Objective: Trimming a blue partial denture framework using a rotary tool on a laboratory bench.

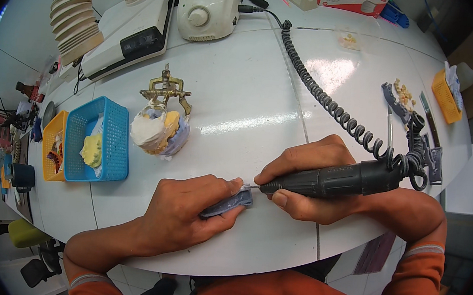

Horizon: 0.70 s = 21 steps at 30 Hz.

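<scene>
My left hand is closed around a curved grey-blue strip, pinching it between thumb and fingers low over the table. In my right hand is a black rotary handpiece, held almost level like a pen. Its thin metal bit points left and reaches the strip's end near my left thumb; whether it touches is too small to tell. A coiled black cord runs from the handpiece up to a white control box. Beyond my left hand stands a brass articulator with a plaster dental model.
A blue basket and a yellow basket sit at the left. Behind them is a white machine with a ribbed hose. At right lie loose artificial teeth, another grey strip, a knife and an orange-yellow basket.
</scene>
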Motion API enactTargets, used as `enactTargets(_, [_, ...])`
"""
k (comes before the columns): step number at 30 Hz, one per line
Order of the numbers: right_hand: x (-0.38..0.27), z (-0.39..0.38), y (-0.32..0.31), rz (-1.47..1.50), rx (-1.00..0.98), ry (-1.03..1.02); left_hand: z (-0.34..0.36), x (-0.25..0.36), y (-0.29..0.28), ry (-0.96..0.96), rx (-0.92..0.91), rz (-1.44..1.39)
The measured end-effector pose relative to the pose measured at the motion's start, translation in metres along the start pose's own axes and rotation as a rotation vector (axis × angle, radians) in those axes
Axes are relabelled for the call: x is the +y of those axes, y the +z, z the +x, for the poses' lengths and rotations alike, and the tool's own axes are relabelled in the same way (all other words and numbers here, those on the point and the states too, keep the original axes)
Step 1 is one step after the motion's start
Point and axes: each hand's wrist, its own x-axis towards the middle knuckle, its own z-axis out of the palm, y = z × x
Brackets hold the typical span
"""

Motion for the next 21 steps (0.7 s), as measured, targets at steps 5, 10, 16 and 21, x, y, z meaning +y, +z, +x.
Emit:
enactTargets(5, [0.0004, 0.0003, 0.0009, 0.002, 0.010, -0.016, -0.0005, 0.0007, -0.0003, 0.005, -0.009, 0.009])
enactTargets(10, [-0.0006, 0.0005, 0.0009, -0.005, 0.006, -0.004, -0.0003, 0.0026, -0.0003, -0.006, -0.019, 0.017])
enactTargets(16, [0.0009, -0.0001, 0.0000, -0.004, 0.007, -0.004, 0.0004, 0.0007, 0.0016, 0.008, -0.003, 0.010])
enactTargets(21, [-0.0013, -0.0001, -0.0008, -0.002, -0.004, 0.032, 0.0003, 0.0008, -0.0002, 0.012, -0.008, 0.015])
